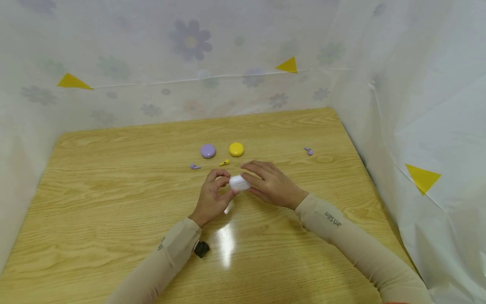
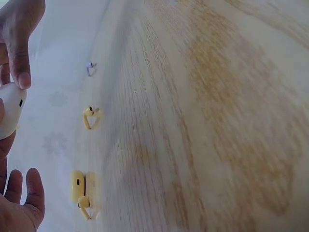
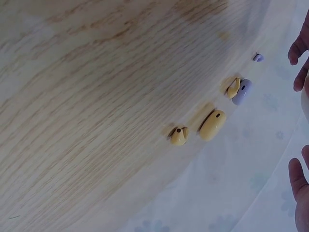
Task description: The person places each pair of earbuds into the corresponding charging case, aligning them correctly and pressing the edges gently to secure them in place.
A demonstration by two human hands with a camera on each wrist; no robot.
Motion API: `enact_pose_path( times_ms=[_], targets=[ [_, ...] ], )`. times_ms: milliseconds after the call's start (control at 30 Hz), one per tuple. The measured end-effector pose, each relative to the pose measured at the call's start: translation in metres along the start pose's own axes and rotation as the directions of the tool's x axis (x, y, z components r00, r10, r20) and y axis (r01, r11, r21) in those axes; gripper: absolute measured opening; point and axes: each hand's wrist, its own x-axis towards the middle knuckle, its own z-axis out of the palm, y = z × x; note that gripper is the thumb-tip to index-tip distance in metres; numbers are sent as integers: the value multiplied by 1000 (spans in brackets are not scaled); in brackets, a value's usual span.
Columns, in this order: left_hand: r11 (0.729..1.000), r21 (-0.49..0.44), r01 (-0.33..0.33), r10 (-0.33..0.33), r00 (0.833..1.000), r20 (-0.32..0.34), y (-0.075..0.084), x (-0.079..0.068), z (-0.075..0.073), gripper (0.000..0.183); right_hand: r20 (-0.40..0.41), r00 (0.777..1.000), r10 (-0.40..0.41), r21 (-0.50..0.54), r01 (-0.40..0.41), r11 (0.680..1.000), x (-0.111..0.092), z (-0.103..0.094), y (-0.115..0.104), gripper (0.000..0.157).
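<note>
A white earbud case (image 1: 239, 183) is held up over the table between both hands. My left hand (image 1: 214, 196) pinches its left end between thumb and fingers. From the other side, my right hand (image 1: 271, 183) grips the right end, hiding part of it. A small dark port shows on the white case (image 2: 10, 111) in the left wrist view. Beyond the hands lie a purple round case (image 1: 208, 150), a yellow round case (image 1: 236, 149), a purple earbud (image 1: 195, 166) and a yellow earbud (image 1: 224, 162). Another yellow earbud (image 3: 179, 136) shows in the right wrist view.
Far to the right on the wooden table (image 1: 114, 202) lies a second purple earbud (image 1: 308, 151). A flowered white sheet (image 1: 228, 97) hangs behind the table, and white sheeting (image 1: 436, 118) along the right side. Yellow triangles (image 1: 287, 65) are stuck on the sheets.
</note>
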Motion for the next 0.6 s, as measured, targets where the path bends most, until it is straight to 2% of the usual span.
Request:
enact_pose_path(
  times_ms=[367, 600],
  targets=[
    [1000, -10, 15, -15, 1000, 12, 0, 0, -1, 23, -25, 999, 27, -2, -27, 1000, -3, 2, -3, 46],
    [1000, -15, 15, -15, 1000, 1, -1, 0, 0, 21, -66, 996, 61, -63, -66, 996, -3, 8, -6, 54]
  ],
)
